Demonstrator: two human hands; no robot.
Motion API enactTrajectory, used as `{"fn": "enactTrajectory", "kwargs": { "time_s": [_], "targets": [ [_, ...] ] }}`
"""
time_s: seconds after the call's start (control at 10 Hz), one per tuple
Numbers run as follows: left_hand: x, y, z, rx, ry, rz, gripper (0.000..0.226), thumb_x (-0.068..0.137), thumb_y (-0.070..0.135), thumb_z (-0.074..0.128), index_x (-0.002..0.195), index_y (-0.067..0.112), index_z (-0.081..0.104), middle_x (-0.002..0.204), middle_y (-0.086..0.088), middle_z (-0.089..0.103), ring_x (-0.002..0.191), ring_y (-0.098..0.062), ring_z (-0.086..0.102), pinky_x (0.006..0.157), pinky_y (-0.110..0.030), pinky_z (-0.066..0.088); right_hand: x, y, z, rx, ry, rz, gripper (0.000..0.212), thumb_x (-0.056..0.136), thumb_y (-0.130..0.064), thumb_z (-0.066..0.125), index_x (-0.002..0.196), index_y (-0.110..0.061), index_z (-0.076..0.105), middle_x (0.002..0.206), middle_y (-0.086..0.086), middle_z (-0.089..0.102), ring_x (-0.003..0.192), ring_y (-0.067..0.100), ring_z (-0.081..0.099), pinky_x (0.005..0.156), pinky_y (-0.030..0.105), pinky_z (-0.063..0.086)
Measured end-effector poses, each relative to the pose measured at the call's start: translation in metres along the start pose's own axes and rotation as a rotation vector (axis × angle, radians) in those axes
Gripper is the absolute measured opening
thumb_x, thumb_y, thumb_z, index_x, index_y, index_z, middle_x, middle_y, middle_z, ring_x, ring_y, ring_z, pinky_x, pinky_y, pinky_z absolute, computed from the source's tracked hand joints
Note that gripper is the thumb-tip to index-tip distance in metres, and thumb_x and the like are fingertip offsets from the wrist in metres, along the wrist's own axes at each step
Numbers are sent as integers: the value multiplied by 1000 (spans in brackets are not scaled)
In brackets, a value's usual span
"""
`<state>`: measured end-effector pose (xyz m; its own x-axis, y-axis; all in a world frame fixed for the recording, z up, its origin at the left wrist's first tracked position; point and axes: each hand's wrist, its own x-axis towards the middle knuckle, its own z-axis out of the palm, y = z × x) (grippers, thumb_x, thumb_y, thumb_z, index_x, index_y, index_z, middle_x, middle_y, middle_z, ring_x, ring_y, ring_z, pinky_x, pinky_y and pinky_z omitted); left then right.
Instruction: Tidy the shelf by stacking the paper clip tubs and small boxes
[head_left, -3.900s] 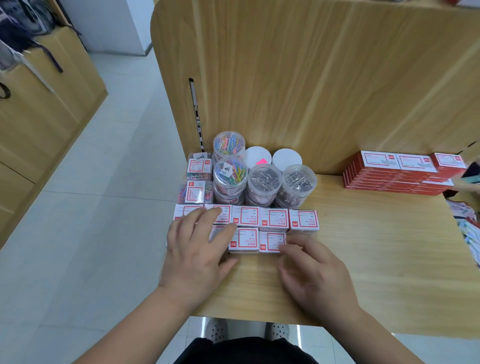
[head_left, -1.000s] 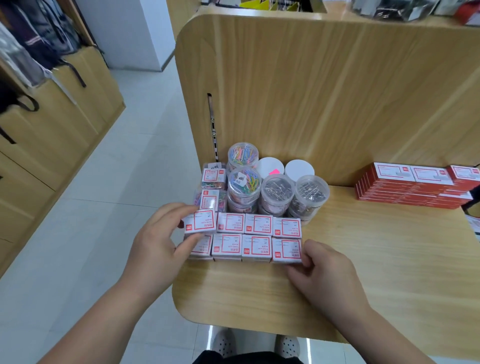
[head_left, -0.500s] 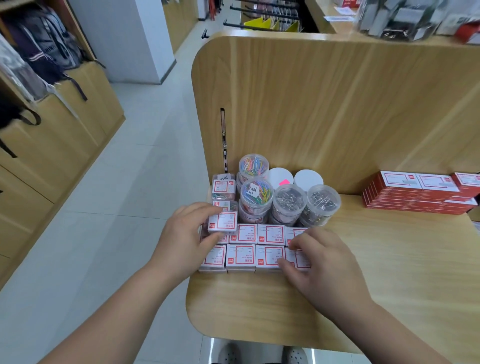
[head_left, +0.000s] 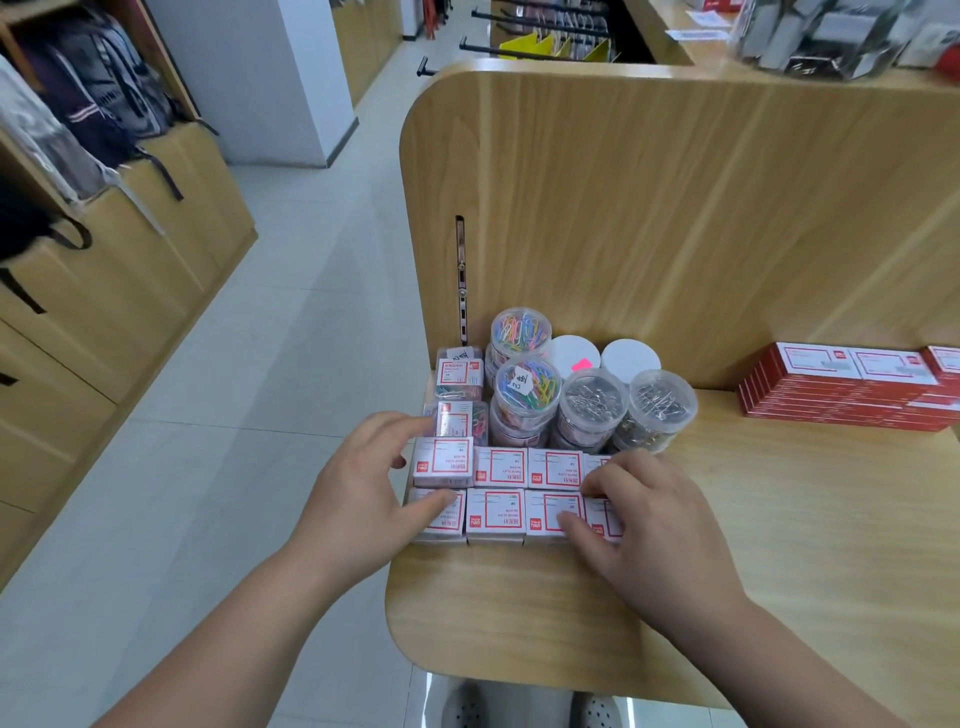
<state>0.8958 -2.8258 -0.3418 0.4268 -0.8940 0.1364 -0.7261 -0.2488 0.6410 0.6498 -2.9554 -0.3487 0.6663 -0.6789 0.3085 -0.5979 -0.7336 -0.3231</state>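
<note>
Stationery shop aisle, pale wooden shelf (head_left: 779, 545) with a tall wood back panel. Going left to right: my left hand (head_left: 358, 483) is loosely spread, fingertips resting on the leftmost of the small white cardboard boxes with red labels (head_left: 498, 512), not gripping anything. One box at the back-left, the raised white box (head_left: 443, 461), sits a bit higher and crooked next to its row. Behind the two rows stand the clear round plastic tubs of paper clips (head_left: 595, 402), coloured ones on the left, silver ones on the right, some stacked two high. My right hand (head_left: 649, 525) lies flat and open over the right end of the boxes, pressing them together.

Risk as I see it: the boxes sit right at the shelf's left edge, so squeezing too hard from the right could shove the end box onto the floor. Bumping backward could topple the stacked tubs too.
</note>
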Motion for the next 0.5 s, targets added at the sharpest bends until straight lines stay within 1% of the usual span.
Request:
{"fn": "enactTrajectory", "kwargs": {
  "time_s": [0.1,0.2,0.3,0.4,0.5],
  "targets": [
    [-11,-2,0,-20,13,-67,75,69,50,81,134,43,45,124,23,43,99,3,50,72,-8,38,0,-3,0,-20,-7,-5,31,79,-55,61,86,-24,63,92,-6,56,83,21,53,74,36,46],
    [-17,-3,-4,-24,51,-99,75,70,51,80,135,39,45,128,21,42,101,2,51,77,-15,40,-1,-4,-3,-39,-15,9,33,80,-56,59,89,-25,64,94,-6,57,85,22,54,76,39,47],
    [-13,0,-12,-5,85,-82,72,71,50,79,135,37,47,125,19,43,100,-1,52,83,-25,45,1,-7,-13,-64,-20,24,37,80,-59,55,90,-25,65,93,-6,57,84,24,54,75,40,47],
    [-9,12,-20,94,104,-69,74,73,51,79,136,33,46,131,11,44,110,-14,53,95,-35,47,4,-9,-24,-97,-25,4,43,78,-64,51,95,-27,65,95,-6,56,88,22,55,75,39,48],
    [-12,30,-28,168,130,-70,76,73,52,78,138,30,45,135,5,45,119,-19,51,100,-38,45,8,-8,-41,-136,-24,-3,43,78,-66,52,99,-30,63,98,-6,56,90,21,53,74,37,47]
  ]
}}
